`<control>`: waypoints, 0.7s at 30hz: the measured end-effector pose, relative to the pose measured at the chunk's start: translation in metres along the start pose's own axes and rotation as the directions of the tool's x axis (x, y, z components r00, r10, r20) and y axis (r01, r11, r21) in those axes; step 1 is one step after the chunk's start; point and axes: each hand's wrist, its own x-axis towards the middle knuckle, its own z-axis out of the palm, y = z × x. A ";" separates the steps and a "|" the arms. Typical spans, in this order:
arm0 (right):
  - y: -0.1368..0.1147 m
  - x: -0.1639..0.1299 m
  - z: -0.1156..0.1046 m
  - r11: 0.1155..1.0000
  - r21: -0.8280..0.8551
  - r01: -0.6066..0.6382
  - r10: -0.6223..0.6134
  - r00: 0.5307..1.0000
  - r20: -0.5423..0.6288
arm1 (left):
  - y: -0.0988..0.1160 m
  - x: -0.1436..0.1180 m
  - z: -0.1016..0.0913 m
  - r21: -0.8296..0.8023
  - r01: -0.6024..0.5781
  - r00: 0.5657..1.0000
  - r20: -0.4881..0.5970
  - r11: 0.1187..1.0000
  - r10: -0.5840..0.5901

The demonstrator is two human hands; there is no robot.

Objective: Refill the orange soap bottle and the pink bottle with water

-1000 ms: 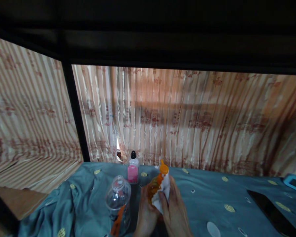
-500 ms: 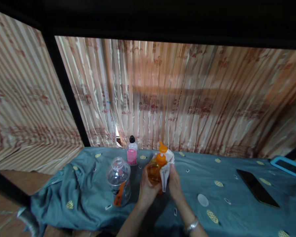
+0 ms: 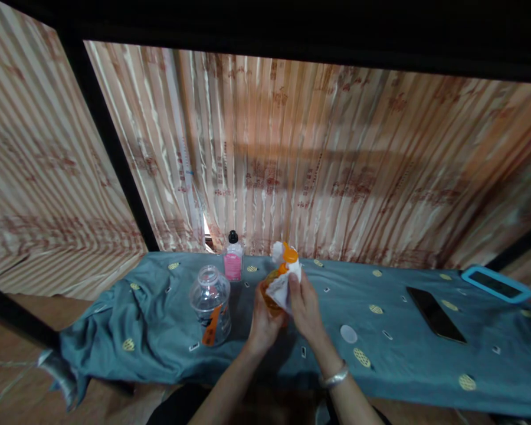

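Observation:
My left hand (image 3: 264,323) is wrapped round an amber pump bottle (image 3: 271,300) with an orange pump head (image 3: 290,254), held tilted over the front of the cloth-covered table. In my right hand (image 3: 305,304) is a white cloth or tissue (image 3: 280,288), pressed against the bottle's upper side and pump neck. Part of the white piece sticks out behind the pump. To the left stands a clear plastic jar (image 3: 210,304) with an orange label. Behind the jar is a small bottle (image 3: 233,262) with a pink label and black cap.
A round white disc (image 3: 348,334) lies right of my hands on the blue-green tablecloth (image 3: 310,378). Farther right are a black phone (image 3: 436,314) and a blue-framed device (image 3: 496,284). Dark metal posts (image 3: 108,144) and a patterned curtain (image 3: 265,136) enclose the table.
My right hand has moved the white cloth across the front of the bottle and up round the pump neck. The whole view has shifted slightly as my head moved.

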 end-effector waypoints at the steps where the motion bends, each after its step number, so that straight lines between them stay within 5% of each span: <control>1: -0.002 0.000 0.003 0.997 -0.060 0.048 -0.049 0.999 -0.016 | -0.002 -0.002 0.000 -0.013 -0.008 1.000 0.004 1.000 0.008; 8: 0.016 -0.006 0.010 0.959 -0.216 0.185 -0.190 0.982 -0.005 | -0.012 -0.005 -0.013 0.042 -0.017 1.000 0.019 0.999 0.016; 21: 0.095 -0.060 -0.005 0.979 -0.197 -0.043 0.072 0.987 0.145 | -0.018 -0.005 -0.017 0.157 -0.071 0.997 0.026 0.985 0.068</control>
